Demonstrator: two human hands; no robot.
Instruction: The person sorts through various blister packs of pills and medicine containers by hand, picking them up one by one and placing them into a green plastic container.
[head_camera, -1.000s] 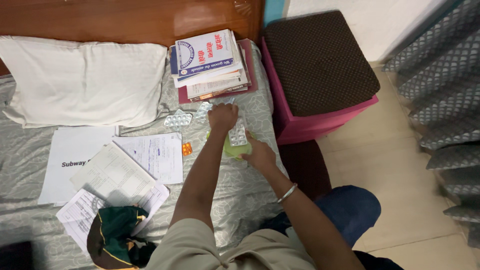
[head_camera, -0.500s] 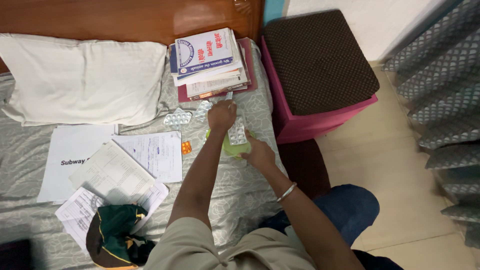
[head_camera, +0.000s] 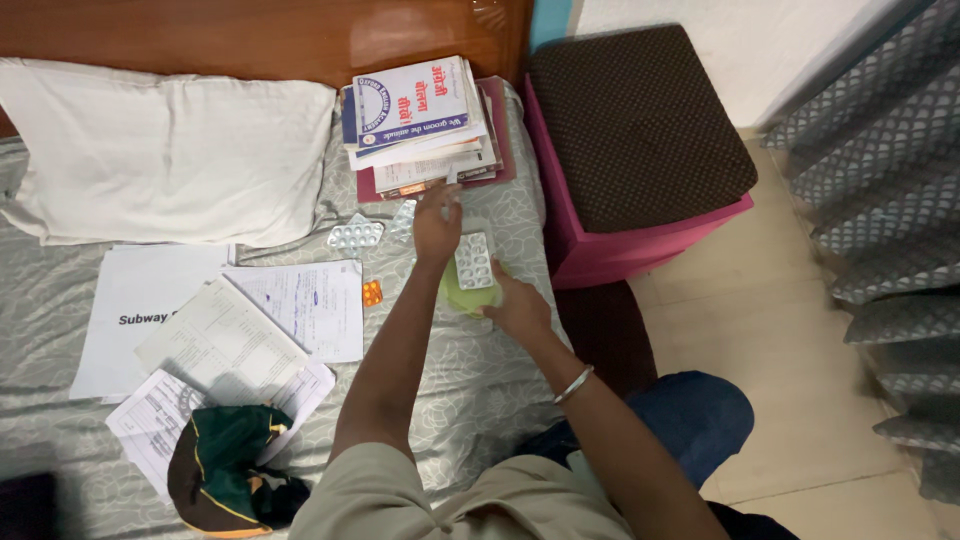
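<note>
Beige sleeve nearest, both your arms reaching far over the grey patterned bedsheet (head_camera: 470, 390). Dark green cloth bundle (head_camera: 225, 470) lies near-left, on top of loose printed papers (head_camera: 220, 340) fanned across the sheet.

Your right hand (head_camera: 520, 308), steel bangle (head_camera: 575, 384) on the wrist, lies flat with fingers curled on the near edge of a light green pouch (head_camera: 470, 292), likely pinning it so it doesn't slide. A silver blister strip of white tablets (head_camera: 474, 261) rests on top of that pouch, just beside your left hand.

Your left hand (head_camera: 437, 225) is farther out, fingers stretched toward a small foil strip (head_camera: 455, 190) at the foot of the book stack. Fingertips are touching it or nearly so; can't tell if they're pinching it yet.

Left of that hand: two more silver blister strips (head_camera: 370, 232) lying loose on the sheet, close together. A small orange tablet strip (head_camera: 372, 294) sits apart, at the right edge of the papers.

Far: stack of books (head_camera: 420, 120) against the wooden headboard (head_camera: 200, 40), white pillow (head_camera: 165, 160) to its left. Right of the bed, a pink stool with brown cushion (head_camera: 640, 130) stands on the floor, grey patterned curtain (head_camera: 890, 200) at the far right.
</note>
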